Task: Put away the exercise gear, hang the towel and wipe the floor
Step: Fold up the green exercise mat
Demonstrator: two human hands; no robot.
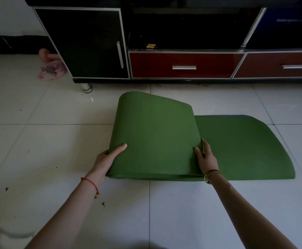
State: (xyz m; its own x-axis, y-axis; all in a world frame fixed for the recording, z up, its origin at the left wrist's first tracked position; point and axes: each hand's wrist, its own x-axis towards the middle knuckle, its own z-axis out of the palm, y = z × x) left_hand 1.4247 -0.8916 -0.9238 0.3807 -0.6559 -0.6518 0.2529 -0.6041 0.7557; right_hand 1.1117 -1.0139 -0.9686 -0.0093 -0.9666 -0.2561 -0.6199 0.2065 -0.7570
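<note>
— Where is the green mat (155,137)?
— On the tiled floor (56,141), loosely rolled. The left hand (105,161) grips its left edge; the right hand (206,159) pinches the right fold, fingers (206,144) curled.

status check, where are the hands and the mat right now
Left hand grips folded green mat's left edge; right hand grips its right edge. Mat part-folded on tiled floor, one end still flat. Nothing blocking.

Dim tiled floor (56,141) (pale), black cabinet (85,42).
</note>
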